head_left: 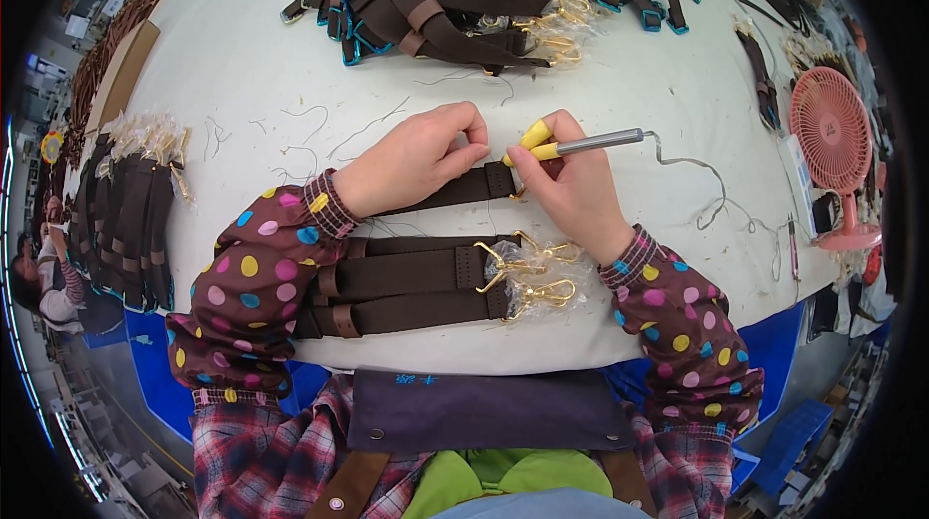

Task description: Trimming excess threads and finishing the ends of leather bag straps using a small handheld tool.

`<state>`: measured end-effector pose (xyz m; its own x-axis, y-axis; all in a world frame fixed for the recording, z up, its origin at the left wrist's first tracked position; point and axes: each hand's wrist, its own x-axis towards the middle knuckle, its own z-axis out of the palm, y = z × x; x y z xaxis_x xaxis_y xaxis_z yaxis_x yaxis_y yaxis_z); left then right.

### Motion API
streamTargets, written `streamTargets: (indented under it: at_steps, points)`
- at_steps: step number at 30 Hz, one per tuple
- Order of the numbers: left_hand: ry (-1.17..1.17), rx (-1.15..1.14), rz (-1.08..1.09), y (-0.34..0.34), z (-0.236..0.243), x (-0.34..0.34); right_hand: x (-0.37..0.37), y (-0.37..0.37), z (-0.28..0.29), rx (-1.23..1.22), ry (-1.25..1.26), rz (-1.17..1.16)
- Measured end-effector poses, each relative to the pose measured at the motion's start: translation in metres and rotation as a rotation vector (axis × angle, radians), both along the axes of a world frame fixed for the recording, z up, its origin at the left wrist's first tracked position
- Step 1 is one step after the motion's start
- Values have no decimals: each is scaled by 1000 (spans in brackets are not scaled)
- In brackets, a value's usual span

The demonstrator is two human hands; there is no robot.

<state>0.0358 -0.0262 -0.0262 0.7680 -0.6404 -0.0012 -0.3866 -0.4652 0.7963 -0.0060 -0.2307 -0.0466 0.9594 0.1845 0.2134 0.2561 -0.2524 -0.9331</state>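
My right hand (pixel 571 180) grips a pen-shaped tool (pixel 600 141) with a yellow front, a grey body and a cord at its back end. A yellow cover sits on one fingertip. The tool's tip is close to the stitched end of a dark brown strap (pixel 455 192), where a gold metal fitting partly shows. Over that strap, my left hand (pixel 416 161) has thumb and forefinger pinched; anything between them is too small to make out. Nearer me lie several more brown straps (pixel 416 272) with leather loops and gold clasps (pixel 542 295) in clear plastic.
A heap of brown straps with blue-edged buckles (pixel 416 11) lies at the far side. Another bundle (pixel 121 219) hangs at the table's left edge. A pink fan (pixel 830 122) stands on the right. Loose threads (pixel 310 118) are scattered across the white tabletop (pixel 261 64).
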Motion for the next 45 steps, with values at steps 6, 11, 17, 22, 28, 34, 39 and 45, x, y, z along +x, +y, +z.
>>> streamTargets:
  at_steps: [6, 11, 17, 22, 28, 34, 39, 45]
  points:
    - [2, -7, -1, -1, -2, -2, -1, -2, -1, -34, 4, -2]
    - [-1, 11, 2, 1, 0, -2, -2, 0, -1, -70, -23, -13]
    - [140, -2, 94, -2, 8, -2, 1, 2, 1, -10, 12, -9]
    - [-18, 51, 66, -9, 0, -2, -1, -13, 8, -66, -140, -75]
    - [-137, 322, 7, -15, 15, -19, 5, -27, -3, -373, -462, -18]
    - [-15, 167, 18, -17, 10, -15, -6, -28, -8, -450, -400, 98]
    - [4, 90, 11, -4, 16, -14, -7, -26, -9, -612, -372, 42]
    - [-73, 285, -62, 42, 30, -24, -10, -32, 17, -390, -439, -182]
